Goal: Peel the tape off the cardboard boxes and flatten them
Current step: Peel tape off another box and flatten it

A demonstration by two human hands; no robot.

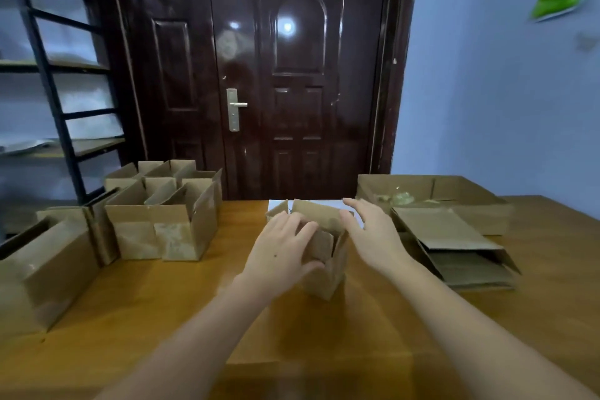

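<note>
A small open cardboard box (pixel 328 273) stands in the middle of the wooden table (pixel 162 318), its flaps up. My left hand (pixel 281 253) grips its near left side, thumb on the front wall and fingers curled over the rim. My right hand (pixel 370 230) hovers at the box's right flap with fingers straight, touching or just off it. Several taped boxes (pixel 162 224) stand open at the left. Flattened boxes (pixel 454 247) lie stacked at the right.
A large shallow cardboard tray (pixel 431 195) at the back right holds a wad of peeled tape (pixel 401 198). A bigger box (pixel 42 266) sits at the near left edge. A dark door and a metal shelf rack (pixel 48 81) stand behind the table.
</note>
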